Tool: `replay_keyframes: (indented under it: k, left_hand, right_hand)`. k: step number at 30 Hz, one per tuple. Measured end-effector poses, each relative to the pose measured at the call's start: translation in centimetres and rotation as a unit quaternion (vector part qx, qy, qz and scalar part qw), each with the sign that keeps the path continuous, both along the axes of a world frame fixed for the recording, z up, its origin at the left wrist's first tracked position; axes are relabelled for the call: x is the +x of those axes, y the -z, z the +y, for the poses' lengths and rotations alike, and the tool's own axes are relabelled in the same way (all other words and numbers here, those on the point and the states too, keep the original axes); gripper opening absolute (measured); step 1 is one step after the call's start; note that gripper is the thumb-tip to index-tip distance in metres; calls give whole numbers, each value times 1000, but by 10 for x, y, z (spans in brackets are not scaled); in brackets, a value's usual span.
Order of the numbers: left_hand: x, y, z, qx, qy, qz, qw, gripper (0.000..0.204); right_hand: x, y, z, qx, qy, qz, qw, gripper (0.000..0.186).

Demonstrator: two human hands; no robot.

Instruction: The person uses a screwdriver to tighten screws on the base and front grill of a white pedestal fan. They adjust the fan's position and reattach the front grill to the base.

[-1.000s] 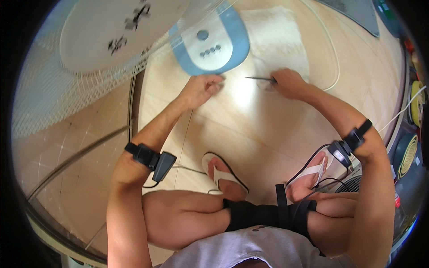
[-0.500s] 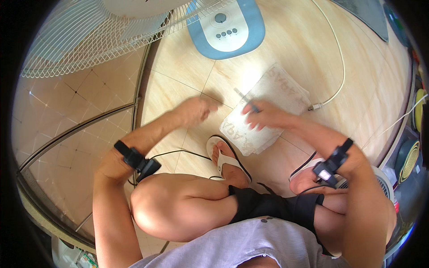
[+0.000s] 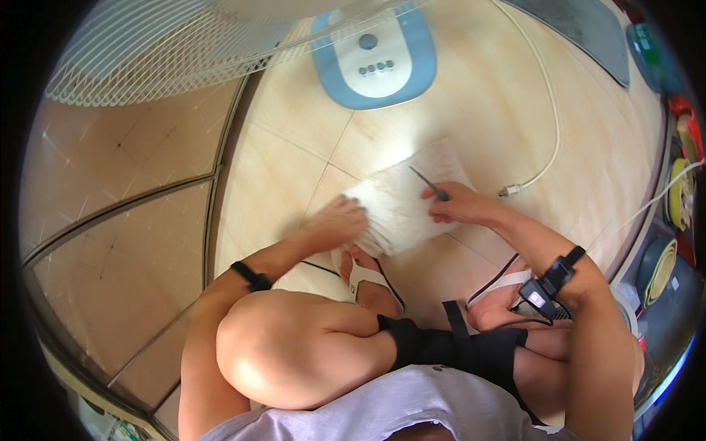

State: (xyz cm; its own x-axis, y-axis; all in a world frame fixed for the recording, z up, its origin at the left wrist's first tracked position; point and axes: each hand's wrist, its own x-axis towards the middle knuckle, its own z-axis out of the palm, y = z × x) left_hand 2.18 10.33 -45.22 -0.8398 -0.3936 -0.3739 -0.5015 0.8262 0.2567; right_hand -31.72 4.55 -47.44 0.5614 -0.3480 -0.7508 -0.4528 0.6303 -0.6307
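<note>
Both hands have drawn closer: the left hand [image 3: 340, 219] presses flat on the cloth [image 3: 404, 206], the right hand [image 3: 457, 206] beside it pinches a screwdriver [image 3: 428, 181]

A single view, from a wide fisheye camera worn on the person's head, looks steeply down over bent knees at a tiled floor [image 3: 471, 95]. It sits close above both hands, and the forearms come in from the lower edge. Straight tile seams bend toward the dark round rim. A fan base [image 3: 373, 55] lies at the top edge, farthest from the lens.
</note>
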Motion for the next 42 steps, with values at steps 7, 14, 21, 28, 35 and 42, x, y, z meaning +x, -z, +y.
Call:
replay_keyframes:
  k: [7, 14, 21, 28, 35, 42]
  left_hand:
    - [105, -6, -55, -87, -206, -147, 964, 23]
    - [123, -29, -88, 10, -375, -166, 912, 34]
    - [78, -99, -100, 165, -352, -135, 912, 53]
    - [45, -352, 44, 352, -728, 34, 588, 87]
    - [-4, -293, 95, 61, -659, -15, 750, 85]
    - [30, -249, 121, 85, -551, 69, 827, 68]
  right_hand:
    - [50, -5, -18, -70, 150, -101, 981, 49]
    - [-38, -38, -90, -159, 168, 42, 972, 34]
    - [-141, -75, -189, -253, 205, 140, 935, 44]
    - [-157, -140, -153, -171, 413, 86, 890, 39]
    - [-176, -145, -159, -175, 393, 12, 903, 39]
    - [-209, -300, -110, -318, 503, 15, 804, 35]
